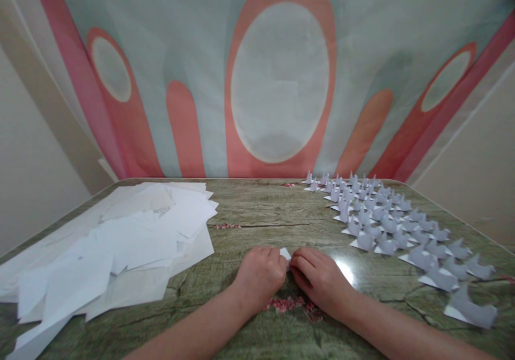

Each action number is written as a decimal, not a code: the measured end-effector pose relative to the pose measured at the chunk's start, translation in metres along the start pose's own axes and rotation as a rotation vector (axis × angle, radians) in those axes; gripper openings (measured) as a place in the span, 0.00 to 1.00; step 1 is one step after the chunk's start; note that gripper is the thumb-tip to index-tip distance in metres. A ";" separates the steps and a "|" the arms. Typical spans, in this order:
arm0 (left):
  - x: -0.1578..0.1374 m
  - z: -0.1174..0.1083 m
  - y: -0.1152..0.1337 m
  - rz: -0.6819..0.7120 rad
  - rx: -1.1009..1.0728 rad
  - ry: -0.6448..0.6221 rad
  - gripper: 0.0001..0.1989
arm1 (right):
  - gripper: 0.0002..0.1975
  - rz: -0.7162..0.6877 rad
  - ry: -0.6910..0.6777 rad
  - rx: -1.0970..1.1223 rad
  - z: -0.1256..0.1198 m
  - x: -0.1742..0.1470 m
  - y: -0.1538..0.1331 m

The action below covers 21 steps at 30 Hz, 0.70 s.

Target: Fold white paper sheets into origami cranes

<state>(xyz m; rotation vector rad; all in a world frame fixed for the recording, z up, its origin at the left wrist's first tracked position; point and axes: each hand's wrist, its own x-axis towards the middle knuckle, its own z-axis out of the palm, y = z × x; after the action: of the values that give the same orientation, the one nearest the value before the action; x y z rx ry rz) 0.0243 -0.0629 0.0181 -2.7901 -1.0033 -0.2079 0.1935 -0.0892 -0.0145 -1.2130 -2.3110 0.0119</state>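
Between my two hands is a small folded piece of white paper, just above or on the table near its front middle. My left hand is closed around its left side, knuckles up. From the right, my right hand pinches the other side with thumb and fingers. Most of the paper is hidden by the fingers; only a pale corner shows at the top and a sliver below. To the right stand several white folded paper birds in slanting rows.
A spread pile of loose white paper sheets covers the table's left side, some overhanging toward the front. The wood-patterned table has pink flower prints. Behind it hangs a backdrop with coral arches and ovals.
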 end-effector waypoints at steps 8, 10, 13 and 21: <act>-0.003 0.004 -0.001 0.055 0.037 0.097 0.05 | 0.13 0.064 0.004 0.044 0.002 0.004 0.002; -0.003 0.004 -0.002 0.061 0.026 0.101 0.06 | 0.14 0.055 0.005 0.040 0.001 0.005 0.002; -0.002 0.004 -0.003 0.031 -0.021 0.078 0.06 | 0.13 0.051 0.004 0.035 0.000 0.006 0.000; 0.003 0.008 -0.013 -0.077 -0.139 0.035 0.07 | 0.11 0.079 0.030 0.025 0.001 0.005 0.001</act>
<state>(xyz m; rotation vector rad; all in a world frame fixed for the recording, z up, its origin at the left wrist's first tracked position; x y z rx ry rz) 0.0191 -0.0497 0.0118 -2.8620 -1.1306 -0.3486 0.1916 -0.0843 -0.0136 -1.2826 -2.2296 0.0500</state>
